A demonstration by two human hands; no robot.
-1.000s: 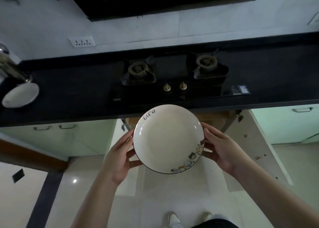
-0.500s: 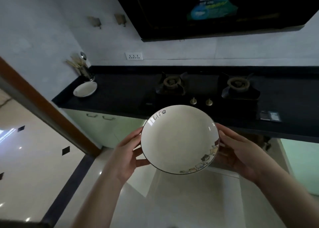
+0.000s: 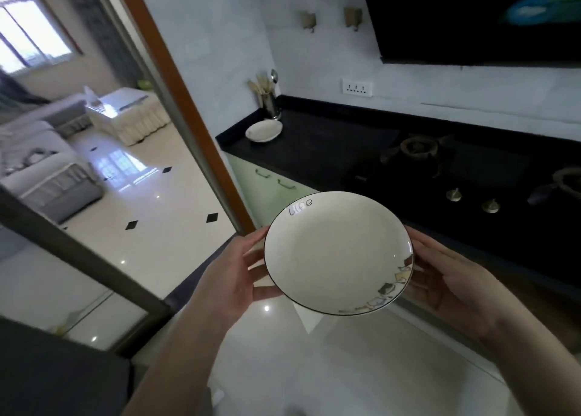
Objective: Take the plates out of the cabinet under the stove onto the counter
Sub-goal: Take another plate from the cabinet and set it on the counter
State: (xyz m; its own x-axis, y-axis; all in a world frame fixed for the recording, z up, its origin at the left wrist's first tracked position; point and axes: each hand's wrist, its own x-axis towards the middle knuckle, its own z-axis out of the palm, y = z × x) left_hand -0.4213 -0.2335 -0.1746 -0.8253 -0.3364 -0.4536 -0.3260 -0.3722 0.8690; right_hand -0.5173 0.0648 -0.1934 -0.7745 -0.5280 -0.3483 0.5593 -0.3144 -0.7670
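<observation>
above the floor, both hands (left hand (image 3: pixel 234 277), right hand (image 3: pixel 446 285)) hold plate (image 3: pixel 338 252).

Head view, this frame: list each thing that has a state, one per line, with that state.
Plate with the cat print: held in the air in front of the counter, face up, slightly tilted, empty.
Left hand: grips the plate's left rim.
Right hand: grips the plate's right rim.
Second plate: resting on the counter by the utensil holder.
Stove burners: no flame visible.
</observation>
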